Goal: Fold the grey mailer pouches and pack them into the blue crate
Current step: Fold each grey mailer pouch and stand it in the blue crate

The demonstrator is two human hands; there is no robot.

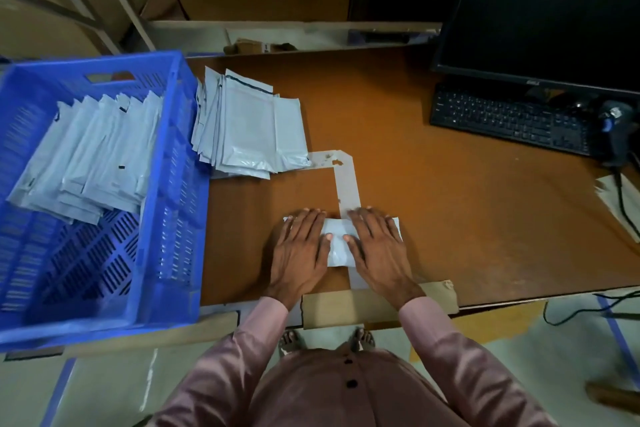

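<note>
Both hands pressed flat on one grey pouch, lower centre of the frame.

The left hand [300, 246] and right hand [377, 246], fingers straight, hid most of the pouch [337, 243]. Unfolded pouches [252, 125] lay at centre left; the blue crate [166, 184], cut off at the left edge, held folded ones [93, 156].

Left hand [300, 246]: palm down, fingers straight and spread slightly, pointing away from the body, thumb angled inward. Right hand [377, 246]: same pose, mirrored. Thumb tips lie near each other, apart. Neither hand forms a grip; both press flat. Both forearms extend forward from the body in loose dusty-pink fabric sleeves [436, 333], converging slightly.
</note>
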